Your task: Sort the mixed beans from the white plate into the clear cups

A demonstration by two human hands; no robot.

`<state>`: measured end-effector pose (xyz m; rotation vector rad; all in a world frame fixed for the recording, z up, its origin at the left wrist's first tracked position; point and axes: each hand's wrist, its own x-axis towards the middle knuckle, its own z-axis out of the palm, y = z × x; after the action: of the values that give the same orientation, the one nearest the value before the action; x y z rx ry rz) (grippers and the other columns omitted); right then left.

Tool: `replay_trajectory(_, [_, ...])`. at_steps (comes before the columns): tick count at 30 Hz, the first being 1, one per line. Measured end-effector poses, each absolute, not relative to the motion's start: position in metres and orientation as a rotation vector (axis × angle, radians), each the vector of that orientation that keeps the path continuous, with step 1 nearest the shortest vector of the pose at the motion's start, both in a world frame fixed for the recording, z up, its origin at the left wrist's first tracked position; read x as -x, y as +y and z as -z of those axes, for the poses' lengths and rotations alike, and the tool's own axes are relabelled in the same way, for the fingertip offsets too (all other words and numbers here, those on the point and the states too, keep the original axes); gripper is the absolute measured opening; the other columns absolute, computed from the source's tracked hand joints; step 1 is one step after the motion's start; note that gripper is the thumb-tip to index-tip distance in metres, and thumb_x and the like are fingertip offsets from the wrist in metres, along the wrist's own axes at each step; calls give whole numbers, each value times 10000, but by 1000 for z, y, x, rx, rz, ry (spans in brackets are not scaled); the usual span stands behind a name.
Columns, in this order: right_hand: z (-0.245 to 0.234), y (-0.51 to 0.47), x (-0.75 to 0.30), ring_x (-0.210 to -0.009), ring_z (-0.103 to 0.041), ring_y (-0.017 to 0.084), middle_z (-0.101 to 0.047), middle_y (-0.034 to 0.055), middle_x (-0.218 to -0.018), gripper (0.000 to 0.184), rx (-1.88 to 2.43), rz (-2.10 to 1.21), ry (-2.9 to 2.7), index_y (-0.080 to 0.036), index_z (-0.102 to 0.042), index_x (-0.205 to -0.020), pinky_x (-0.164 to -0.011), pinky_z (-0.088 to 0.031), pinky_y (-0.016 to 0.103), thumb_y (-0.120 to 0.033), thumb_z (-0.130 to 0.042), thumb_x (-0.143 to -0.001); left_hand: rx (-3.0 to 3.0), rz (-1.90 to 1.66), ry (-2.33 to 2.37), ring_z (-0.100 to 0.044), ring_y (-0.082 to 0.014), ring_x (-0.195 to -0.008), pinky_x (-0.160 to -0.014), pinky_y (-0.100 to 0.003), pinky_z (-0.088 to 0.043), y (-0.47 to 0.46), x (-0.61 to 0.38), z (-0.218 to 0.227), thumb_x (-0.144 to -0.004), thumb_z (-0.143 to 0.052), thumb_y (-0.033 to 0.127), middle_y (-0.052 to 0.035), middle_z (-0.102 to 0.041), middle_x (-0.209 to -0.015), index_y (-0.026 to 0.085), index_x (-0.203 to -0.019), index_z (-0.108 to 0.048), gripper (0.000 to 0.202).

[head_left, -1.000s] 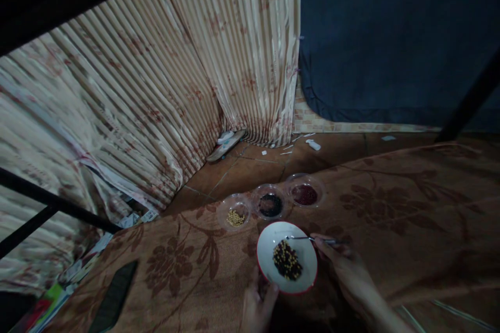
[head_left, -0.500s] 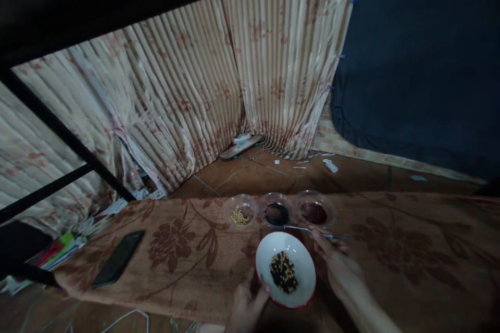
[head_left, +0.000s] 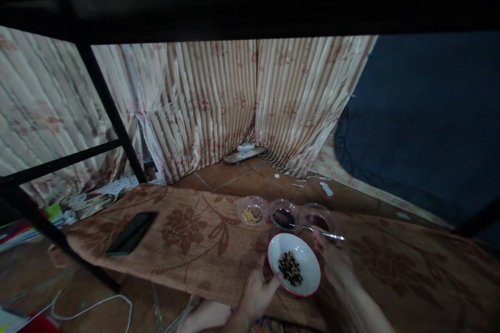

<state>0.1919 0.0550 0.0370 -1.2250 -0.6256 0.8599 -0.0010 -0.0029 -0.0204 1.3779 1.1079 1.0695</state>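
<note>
My left hand (head_left: 261, 289) grips the left edge of a white bowl with a red rim (head_left: 308, 265), thumb over the rim. Inside the bowl lies a heap of mixed dark and yellow beans (head_left: 290, 269). My right hand (head_left: 332, 255) is closed around a metal spoon (head_left: 330, 235), whose far end reaches to the middle cup. Three clear plastic cups stand in a row behind the bowl. The left cup (head_left: 261, 203) has yellow beans, the middle cup (head_left: 284, 204) black beans, and the right cup (head_left: 324, 210) dark red beans, partly hidden by the spoon and fingers.
A dark phone (head_left: 132, 233) lies on the left of the brown floral cloth (head_left: 230, 270). Black metal bars (head_left: 109, 109) stand at the left. Beyond the cloth are a tiled floor (head_left: 234, 179) with scraps, striped curtains (head_left: 219, 99) and a dark blue cloth (head_left: 422, 125).
The camera view has tilted and shifted, so the cups, bowl and phone appear further right. My left hand still holds the bowl, and the spoon stays in my right hand by the middle cup.
</note>
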Motion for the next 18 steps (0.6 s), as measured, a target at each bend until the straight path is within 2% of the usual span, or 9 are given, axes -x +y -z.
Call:
replay_trajectory(4, [-46, 47, -190, -525, -573, 115, -691, 8, -629, 336, 1281, -841, -637, -162, -684, -637, -452, -436, 212, -360, -853, -424, -1342, -1086, 1069, -671, -240, -968, -884, -327, -518, -2, 2, 24, -797, -637, 399, -76, -729, -1054, 168, -1290, -504, 560])
replay_trajectory(11, [-51, 37, -183, -477, -554, 128, -670, 13, -577, 349, 1310, -750, -711, -161, -688, -655, -429, -425, 241, -422, -827, -471, -1350, -1098, 1063, -680, -250, -894, -827, -331, -517, -3, 6, 22, -790, -631, 418, -65, -740, -956, 178, -1238, -552, 514])
replay_trajectory(15, [-56, 37, -185, -512, -578, 145, -669, 22, -570, 358, 1349, -725, -754, -152, -700, -666, -454, -430, 247, -437, -818, -484, -1369, -1088, 1090, -674, -242, -856, -791, -320, -513, -4, 6, 19, -785, -638, 423, -61, -737, -897, 162, -1200, -573, 495])
replay_trajectory(18, [-56, 29, -190, -620, -626, 178, -697, 43, -629, 369, 1379, -737, -800, -137, -722, -704, -540, -468, 264, -438, -806, -507, -1386, -1078, 1104, -660, -233, -852, -771, -303, -508, -3, 6, 19, -787, -637, 435, -61, -730, -879, 156, -1153, -597, 462])
